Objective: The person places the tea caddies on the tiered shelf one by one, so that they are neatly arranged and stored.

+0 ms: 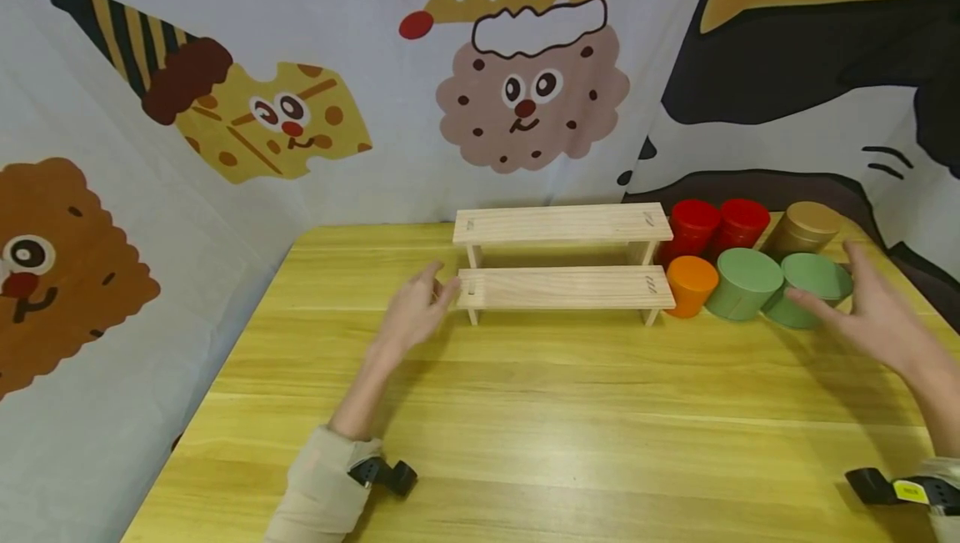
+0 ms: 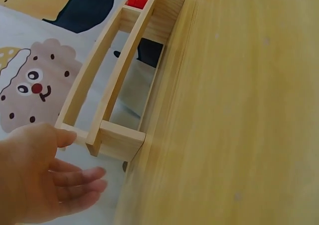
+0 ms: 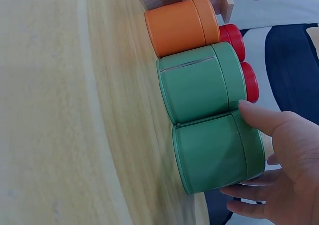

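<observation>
Reaching hands point(image 1: 412, 305) point(image 1: 873, 314), canister point(image 3: 202, 88) seam point(image 3: 189, 64), right-wrist only

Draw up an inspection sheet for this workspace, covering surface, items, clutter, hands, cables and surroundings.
Surface: wood-grain table
Job's things: two-tier shelf; beside it two red tins, one tan tin, one orange tin, two green tins
Clutter: nothing seen
Hands: left hand near the shelf's left end; right hand around the right-hand green tin, contact unclear
Cables: nothing seen
Surroundings: cartoon-printed cloth behind the table
</observation>
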Tool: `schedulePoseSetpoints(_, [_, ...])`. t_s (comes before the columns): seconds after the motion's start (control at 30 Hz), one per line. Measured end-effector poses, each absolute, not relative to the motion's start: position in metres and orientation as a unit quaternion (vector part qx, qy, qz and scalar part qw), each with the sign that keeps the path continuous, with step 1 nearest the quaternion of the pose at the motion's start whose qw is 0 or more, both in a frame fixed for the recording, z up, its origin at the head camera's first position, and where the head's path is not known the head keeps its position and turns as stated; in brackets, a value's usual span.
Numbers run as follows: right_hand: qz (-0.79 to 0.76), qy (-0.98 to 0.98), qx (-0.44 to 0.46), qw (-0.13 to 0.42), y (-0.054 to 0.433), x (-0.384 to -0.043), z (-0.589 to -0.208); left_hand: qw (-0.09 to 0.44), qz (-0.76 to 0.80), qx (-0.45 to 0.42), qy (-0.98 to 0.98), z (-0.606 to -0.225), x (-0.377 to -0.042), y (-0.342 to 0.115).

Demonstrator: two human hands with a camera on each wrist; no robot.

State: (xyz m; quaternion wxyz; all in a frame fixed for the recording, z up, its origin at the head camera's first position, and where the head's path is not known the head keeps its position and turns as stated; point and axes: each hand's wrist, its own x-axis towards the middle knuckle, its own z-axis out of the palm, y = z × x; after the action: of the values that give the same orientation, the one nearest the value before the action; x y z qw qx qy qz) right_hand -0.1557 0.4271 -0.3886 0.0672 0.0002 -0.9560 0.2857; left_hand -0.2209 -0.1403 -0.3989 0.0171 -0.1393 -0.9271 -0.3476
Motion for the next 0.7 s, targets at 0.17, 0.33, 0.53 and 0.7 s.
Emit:
schedulePoseSetpoints(0.17, [0.282,-0.956,0.003,0.076,0.428,-0.156,-0.392,-0.004,-0.373,-0.134,-0.918,-0.402,-0.222,-0.136])
schedulePoseSetpoints(0.33, [0.272,-0.959,-0.006,0.077,0.430,-0.157,-0.394,-0.017,-0.394,-0.131,-0.910,-0.402,-0.222,-0.131])
schedulePoseSetpoints(0.53, [0.264,-0.962,-0.017,0.066,0.430,-0.158,-0.397,-0.027,-0.420,-0.135,-0.897,-0.403,-0.220,-0.128])
schedulePoseSetpoints(0.7, [0.269,-0.961,-0.015,0.054,0.429,-0.157,-0.400,-0.033,-0.427,-0.138,-0.893,-0.405,-0.220,-0.127])
